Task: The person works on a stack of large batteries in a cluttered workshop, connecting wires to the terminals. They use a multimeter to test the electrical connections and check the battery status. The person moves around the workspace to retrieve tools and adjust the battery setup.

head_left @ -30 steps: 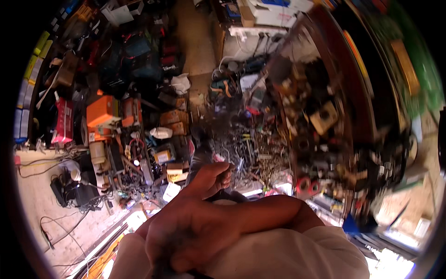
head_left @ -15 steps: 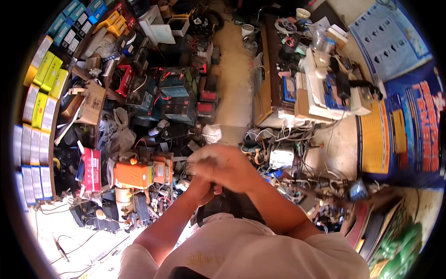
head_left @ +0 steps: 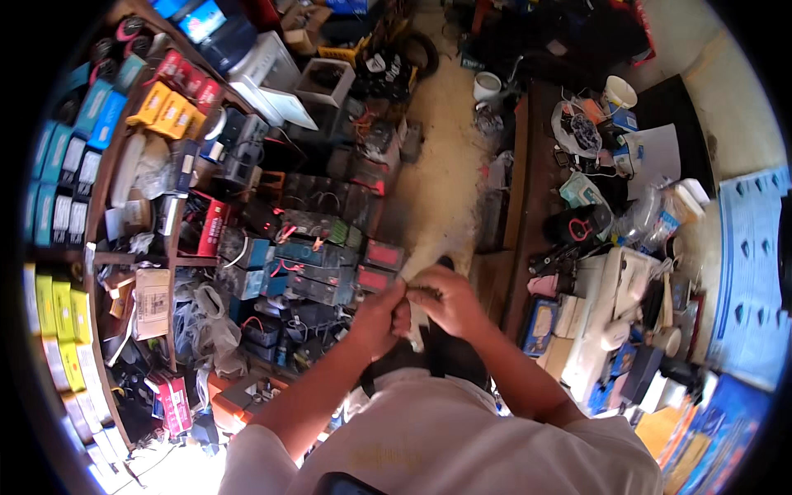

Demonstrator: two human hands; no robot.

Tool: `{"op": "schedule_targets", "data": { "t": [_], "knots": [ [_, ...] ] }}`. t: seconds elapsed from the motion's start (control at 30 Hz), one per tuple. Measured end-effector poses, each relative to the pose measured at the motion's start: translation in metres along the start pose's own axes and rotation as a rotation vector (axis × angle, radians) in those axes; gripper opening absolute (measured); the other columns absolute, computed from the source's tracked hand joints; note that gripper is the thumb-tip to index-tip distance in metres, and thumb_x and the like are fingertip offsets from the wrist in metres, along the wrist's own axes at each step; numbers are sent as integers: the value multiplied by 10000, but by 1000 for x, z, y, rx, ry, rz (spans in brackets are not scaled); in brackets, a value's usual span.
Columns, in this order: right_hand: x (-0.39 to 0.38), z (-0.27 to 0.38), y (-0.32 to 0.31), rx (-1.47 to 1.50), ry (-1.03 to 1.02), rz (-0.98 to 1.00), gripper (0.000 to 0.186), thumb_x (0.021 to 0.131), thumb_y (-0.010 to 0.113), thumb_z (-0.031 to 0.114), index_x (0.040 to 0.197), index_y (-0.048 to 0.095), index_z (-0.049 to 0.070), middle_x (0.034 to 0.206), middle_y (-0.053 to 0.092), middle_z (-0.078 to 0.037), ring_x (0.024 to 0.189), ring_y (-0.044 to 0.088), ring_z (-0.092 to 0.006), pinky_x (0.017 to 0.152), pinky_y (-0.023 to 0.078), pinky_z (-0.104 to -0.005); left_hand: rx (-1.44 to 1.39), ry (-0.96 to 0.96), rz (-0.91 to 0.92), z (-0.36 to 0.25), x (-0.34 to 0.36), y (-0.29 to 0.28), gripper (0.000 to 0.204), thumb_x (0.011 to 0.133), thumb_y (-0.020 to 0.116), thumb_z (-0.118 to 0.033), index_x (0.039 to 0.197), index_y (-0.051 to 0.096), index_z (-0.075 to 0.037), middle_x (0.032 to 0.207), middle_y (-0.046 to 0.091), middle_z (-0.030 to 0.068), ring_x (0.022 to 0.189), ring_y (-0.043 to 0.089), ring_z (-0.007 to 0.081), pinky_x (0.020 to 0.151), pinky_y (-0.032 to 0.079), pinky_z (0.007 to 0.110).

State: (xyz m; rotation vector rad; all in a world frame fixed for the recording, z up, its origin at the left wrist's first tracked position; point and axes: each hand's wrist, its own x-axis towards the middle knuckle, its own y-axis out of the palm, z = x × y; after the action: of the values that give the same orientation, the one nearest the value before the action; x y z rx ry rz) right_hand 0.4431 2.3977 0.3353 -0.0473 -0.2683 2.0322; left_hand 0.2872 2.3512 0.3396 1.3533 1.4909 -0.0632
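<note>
Left hand and right hand close together, fingers curled, grip contents unclear, floor aisle ahead, batteries bordering leftward, tabletop edge rightward.

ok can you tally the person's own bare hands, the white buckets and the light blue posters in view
Bare hands: 2 (left hand, right hand)
White buckets: 2 (left bucket, right bucket)
Light blue poster: 1
Total: 5
</note>
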Motion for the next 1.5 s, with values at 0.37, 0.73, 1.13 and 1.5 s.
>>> {"op": "schedule_targets", "data": {
  "t": [0.37,0.73,1.13,1.5],
  "knots": [
    [165,-9,-134,-21,106,-110,142,793,616,91,889,595,-11,851,573,-123,723,586,-230,623,470,-308,127,-15,-67,-133,133,136,206,898,550,-268,789,502,-100,616,398,-31,513,329,78,459,280,217],
    [310,-59,-202,-102,174,-269,122,786,605,95,869,608,6,795,558,-149,701,562,-299,608,453,-357,287,-120,-51,-248,283,185,174,875,587,-228,806,510,-90,616,388,-33,531,355,79,460,290,229],
    [538,-51,-185,33,119,376,127,810,607,84,895,596,-10,802,553,-58,724,543,-127,624,444,-268,-138,110,-84,-399,317,150,99,862,575,-147,834,526,-66,643,413,-6,544,365,103,490,303,249],
    [625,-80,-86,24,22,1316,135,798,631,85,872,580,-15,761,560,-36,696,541,-96,614,452,-248,-772,509,-452,-352,303,110,208,827,632,-166,695,496,-79,607,407,-22,529,364,89,476,287,239]
  ]
}}
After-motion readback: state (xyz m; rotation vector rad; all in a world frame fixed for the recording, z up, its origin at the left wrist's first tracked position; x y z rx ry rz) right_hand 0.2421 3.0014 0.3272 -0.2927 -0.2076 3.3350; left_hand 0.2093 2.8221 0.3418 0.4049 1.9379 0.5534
